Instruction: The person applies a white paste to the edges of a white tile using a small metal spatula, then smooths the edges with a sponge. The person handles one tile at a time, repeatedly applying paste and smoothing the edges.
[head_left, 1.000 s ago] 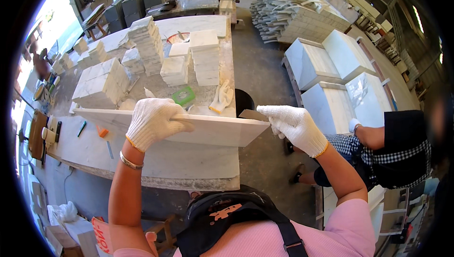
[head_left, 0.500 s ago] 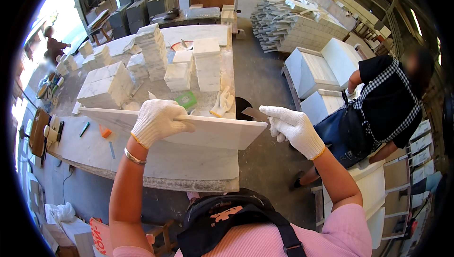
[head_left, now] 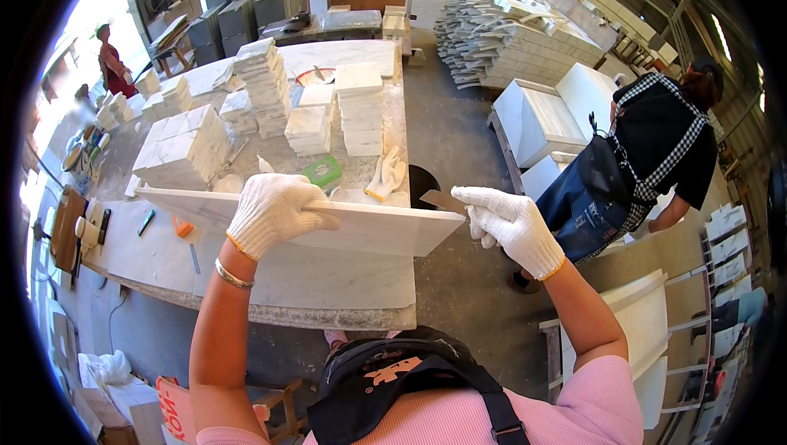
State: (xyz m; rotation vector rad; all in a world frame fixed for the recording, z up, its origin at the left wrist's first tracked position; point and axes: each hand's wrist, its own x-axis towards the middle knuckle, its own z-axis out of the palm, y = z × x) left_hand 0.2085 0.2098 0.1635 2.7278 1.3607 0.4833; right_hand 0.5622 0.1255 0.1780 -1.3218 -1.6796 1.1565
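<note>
To the far left of the white slab point(head_left: 393, 229), well apart from it, one person in red point(head_left: 115, 64) stands past the table point(head_left: 328, 285). On this table, at the near side of the slab and toward its left end, lie a slim teal tool point(head_left: 146, 222), an orange piece point(head_left: 182, 227) and a narrow grey strip point(head_left: 195, 259). Behind the left part of the slab is a wide block of marble tiles point(head_left: 182, 150), and farther behind it a tall tile stack point(head_left: 262, 88). My left hand point(head_left: 283, 211), in a white knitted glove, is gripping the slab over its upper edge, with the fingers closed on it. The slab is in front of me, with its thin edge upward, and its right end reaches past the table's side. Behind the slab, right of my left hand, lie a green box point(head_left: 322, 170) and a spare glove point(head_left: 386, 176). My right hand point(head_left: 512, 228), also gloved, is just beyond the slab's right end; its fingers are pinching a thin blade point(head_left: 441, 200). If this blade touches the slab, I cannot tell. Farther right of the slab, a co-worker point(head_left: 672, 138) bends beside large white blocks point(head_left: 525, 117)
</note>
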